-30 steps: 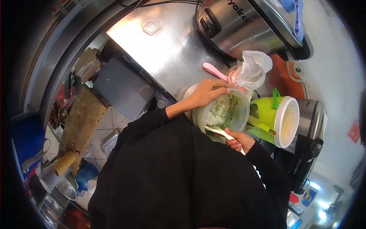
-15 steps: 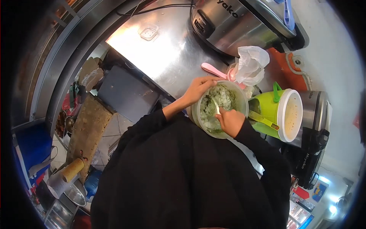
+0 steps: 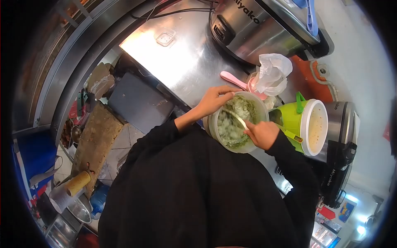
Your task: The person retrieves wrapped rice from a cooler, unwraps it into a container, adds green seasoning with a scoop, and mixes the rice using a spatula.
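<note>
A translucent plastic tub (image 3: pixel 211 129) with a green and white mixture (image 3: pixel 231 132) inside stands close against my black clothing. At the tub's far left rim, my left hand (image 3: pixel 216 100) is closed, its thumb and fingers gripping the edge. My right hand (image 3: pixel 264 134) is wrapped round the pale handle of a spoon (image 3: pixel 239 119) whose end dips into the mixture and is blurred. Just beyond the tub lie a pink-handled utensil (image 3: pixel 233 79) and a crumpled white plastic bag (image 3: pixel 273 74).
A lime-green container (image 3: pixel 297 120) with a white rim stands right of the tub, near my right forearm. Behind are a large steel Miyako appliance (image 3: pixel 264 31) and a small clear lid (image 3: pixel 165 38) on the steel counter (image 3: pixel 186 62). Another Miyako appliance (image 3: pixel 341 124) is at right.
My right hand has moved right and slightly down with the spoon, which now lies more slanted across the tub. The mixture has shifted; my left hand keeps its grip.
</note>
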Demonstrator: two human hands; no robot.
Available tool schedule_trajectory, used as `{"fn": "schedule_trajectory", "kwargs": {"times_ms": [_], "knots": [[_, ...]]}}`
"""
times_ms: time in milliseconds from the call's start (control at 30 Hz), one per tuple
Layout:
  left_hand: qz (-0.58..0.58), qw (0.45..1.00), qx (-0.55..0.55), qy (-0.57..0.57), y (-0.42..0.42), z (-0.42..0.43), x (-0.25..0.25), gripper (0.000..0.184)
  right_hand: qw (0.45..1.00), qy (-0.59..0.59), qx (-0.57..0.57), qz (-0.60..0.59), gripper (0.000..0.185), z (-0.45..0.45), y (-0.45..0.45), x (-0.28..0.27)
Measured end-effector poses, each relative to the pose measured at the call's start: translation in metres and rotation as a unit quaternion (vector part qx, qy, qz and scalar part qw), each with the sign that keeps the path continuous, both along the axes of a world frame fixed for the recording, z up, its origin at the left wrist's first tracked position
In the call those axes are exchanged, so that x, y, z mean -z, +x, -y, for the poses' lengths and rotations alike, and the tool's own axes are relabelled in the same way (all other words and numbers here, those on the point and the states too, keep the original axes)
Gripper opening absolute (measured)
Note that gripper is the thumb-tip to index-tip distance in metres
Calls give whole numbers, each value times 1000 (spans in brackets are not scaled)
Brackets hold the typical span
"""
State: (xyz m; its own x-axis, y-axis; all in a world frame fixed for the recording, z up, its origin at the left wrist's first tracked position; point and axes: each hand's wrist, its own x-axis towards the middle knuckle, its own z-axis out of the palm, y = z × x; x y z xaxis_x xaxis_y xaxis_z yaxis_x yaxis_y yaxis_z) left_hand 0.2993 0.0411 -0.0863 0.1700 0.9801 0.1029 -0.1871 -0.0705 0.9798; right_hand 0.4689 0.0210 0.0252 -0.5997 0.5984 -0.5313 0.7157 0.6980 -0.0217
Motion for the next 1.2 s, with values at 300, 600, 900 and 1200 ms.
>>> {"fn": "schedule_trajectory", "kwargs": {"times_ms": [300, 600, 900, 1200], "knots": [[-29, 997, 72, -7, 1, -6, -15, 29, 996, -43, -67, 46, 22, 16, -2, -4], [-77, 990, 120, -19, -5, -13, -15, 33, 978, 192, -84, 7, 28, 5, 19, 2], [-95, 990, 98, -16, 0, -22, -13, 27, 988, 148, 30, 13, 27, -2, -3, 16], [-99, 981, 165, -21, -3, -34, -16, 27, 999, -12, 27, -32, 24, 8, 7, -39]]}}
